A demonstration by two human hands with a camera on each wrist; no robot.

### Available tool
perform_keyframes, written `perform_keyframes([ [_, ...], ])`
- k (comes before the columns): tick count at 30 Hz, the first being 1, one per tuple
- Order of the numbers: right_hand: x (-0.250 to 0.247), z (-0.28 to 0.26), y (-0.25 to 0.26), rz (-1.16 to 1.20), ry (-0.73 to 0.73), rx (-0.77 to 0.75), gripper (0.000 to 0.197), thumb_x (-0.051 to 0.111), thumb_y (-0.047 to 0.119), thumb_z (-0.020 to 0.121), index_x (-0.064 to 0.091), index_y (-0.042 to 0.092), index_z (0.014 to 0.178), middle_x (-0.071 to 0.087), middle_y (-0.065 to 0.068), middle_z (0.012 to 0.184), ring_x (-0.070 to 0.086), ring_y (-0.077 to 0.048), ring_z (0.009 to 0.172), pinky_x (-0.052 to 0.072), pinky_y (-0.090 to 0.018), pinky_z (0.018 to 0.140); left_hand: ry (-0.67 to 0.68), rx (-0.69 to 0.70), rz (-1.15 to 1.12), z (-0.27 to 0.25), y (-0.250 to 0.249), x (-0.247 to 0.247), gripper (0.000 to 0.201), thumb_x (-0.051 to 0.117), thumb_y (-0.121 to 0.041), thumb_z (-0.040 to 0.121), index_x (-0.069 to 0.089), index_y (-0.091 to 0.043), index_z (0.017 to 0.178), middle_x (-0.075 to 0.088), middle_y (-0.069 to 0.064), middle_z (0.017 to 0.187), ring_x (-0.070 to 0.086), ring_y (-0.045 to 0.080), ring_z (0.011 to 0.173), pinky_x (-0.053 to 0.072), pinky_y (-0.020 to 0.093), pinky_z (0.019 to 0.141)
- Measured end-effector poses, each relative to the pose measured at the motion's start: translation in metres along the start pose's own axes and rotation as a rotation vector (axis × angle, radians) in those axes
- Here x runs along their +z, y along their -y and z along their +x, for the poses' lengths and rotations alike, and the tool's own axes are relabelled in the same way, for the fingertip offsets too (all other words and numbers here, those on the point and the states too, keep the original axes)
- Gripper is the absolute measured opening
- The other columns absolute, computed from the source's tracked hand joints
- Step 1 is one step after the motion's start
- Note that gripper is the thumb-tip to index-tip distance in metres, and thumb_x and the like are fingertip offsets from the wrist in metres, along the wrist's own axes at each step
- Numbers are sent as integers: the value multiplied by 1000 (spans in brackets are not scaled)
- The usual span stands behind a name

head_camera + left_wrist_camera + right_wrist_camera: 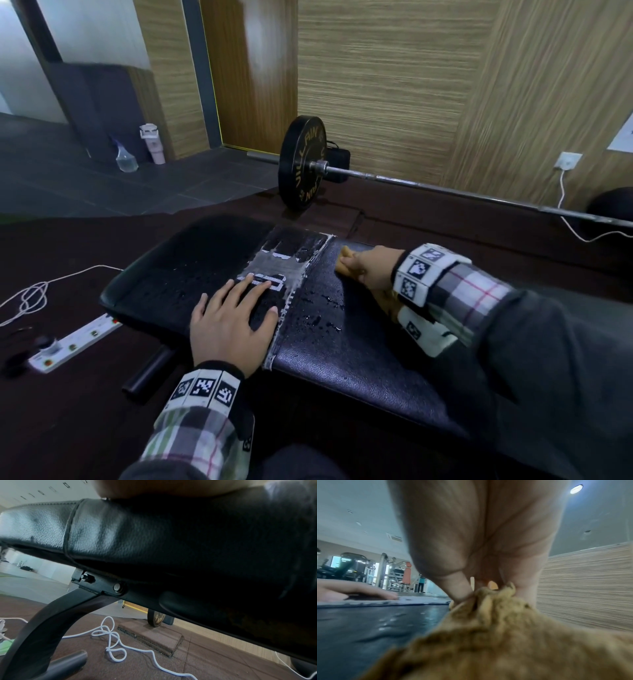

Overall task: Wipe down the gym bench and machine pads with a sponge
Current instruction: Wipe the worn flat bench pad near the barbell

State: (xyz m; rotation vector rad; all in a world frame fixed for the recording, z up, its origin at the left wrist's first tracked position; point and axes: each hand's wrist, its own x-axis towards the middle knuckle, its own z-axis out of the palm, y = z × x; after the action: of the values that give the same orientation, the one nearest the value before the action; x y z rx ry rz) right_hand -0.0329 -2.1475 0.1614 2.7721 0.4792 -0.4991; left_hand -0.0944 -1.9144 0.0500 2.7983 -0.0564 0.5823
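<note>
Black padded leather gym counter (342, 342), wet with droplets; worn grey patch at its seam. Right hand (371, 270): fingers clamped on tan, ragged sponge (346, 262), pressed to counter's far edge. Left hand (229, 325): fingers spread flat on the pad beside the seam.

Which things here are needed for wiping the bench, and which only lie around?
Needed: black padded bench; tan fuzzy sponge held by right hand; left hand resting flat on the bench.

Lying around: black barbell plate; white power strip; clear spray bottle; pink bottle.

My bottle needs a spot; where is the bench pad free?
Free: the bench pad near end, wet with droplets, between the left hand and right sleeve. Crowded: the worn patch under the left fingers, and the far edge, where the right hand holds the sponge.
</note>
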Motion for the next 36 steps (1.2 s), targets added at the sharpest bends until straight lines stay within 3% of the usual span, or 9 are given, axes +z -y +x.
perform_keyframes([
  [6,26,-12,37,168,-176,-304,57,45,11,93,33,36,142,28,6,152,35,-23,134,22,-31,113,-10,10,0,-1,0,0,57,28,-61,83,57,-43,129,53,-14,140,45,15,133,26,46,112],
  [10,49,-33,11,243,-105,-435,59,47,12,91,33,38,142,21,14,154,25,-14,141,18,-34,116,-10,15,-9,-1,0,0,58,28,-61,83,58,-42,129,53,-13,141,45,16,133,25,47,112],
  [14,38,-45,-19,179,-51,-221,62,46,12,91,26,37,145,27,10,152,39,-19,132,25,-24,110,-1,9,-4,-1,1,0,59,26,-62,83,56,-43,130,50,-14,142,42,15,135,23,45,113],
  [17,21,-30,-6,-6,-37,-88,56,40,16,96,21,27,148,38,-5,145,47,-31,119,36,-31,101,14,8,4,-1,1,0,60,24,-62,82,54,-45,132,48,-16,144,39,13,137,20,44,114],
  [22,4,-15,39,-8,-134,-192,50,43,9,93,33,16,141,29,-8,149,45,-32,123,37,-35,102,10,7,13,-1,0,-2,59,26,-62,83,56,-44,130,51,-15,141,44,15,134,26,47,113],
  [25,20,-18,55,31,-123,-300,61,45,8,93,23,21,147,18,-3,155,31,-29,136,27,-40,112,2,7,11,0,-1,-2,58,28,-61,82,57,-43,128,54,-13,139,47,17,132,28,48,111],
  [29,46,-37,30,109,-112,-400,64,46,8,91,22,26,148,14,1,157,22,-20,142,16,-35,116,-3,10,5,0,-1,-2,57,28,-61,82,58,-43,128,54,-13,139,46,17,132,27,47,111],
  [32,43,-44,3,133,-59,-268,63,42,11,93,19,30,148,14,3,157,28,-21,139,16,-29,116,-2,8,-2,0,-1,-1,58,28,-61,82,58,-43,128,54,-13,139,46,17,133,26,46,112],
  [36,24,-21,4,22,-24,-89,65,45,13,93,14,23,149,25,-8,152,42,-32,126,33,-34,106,2,1,-7,0,-1,-2,58,28,-61,81,59,-43,127,54,-14,139,45,16,133,26,46,112],
])
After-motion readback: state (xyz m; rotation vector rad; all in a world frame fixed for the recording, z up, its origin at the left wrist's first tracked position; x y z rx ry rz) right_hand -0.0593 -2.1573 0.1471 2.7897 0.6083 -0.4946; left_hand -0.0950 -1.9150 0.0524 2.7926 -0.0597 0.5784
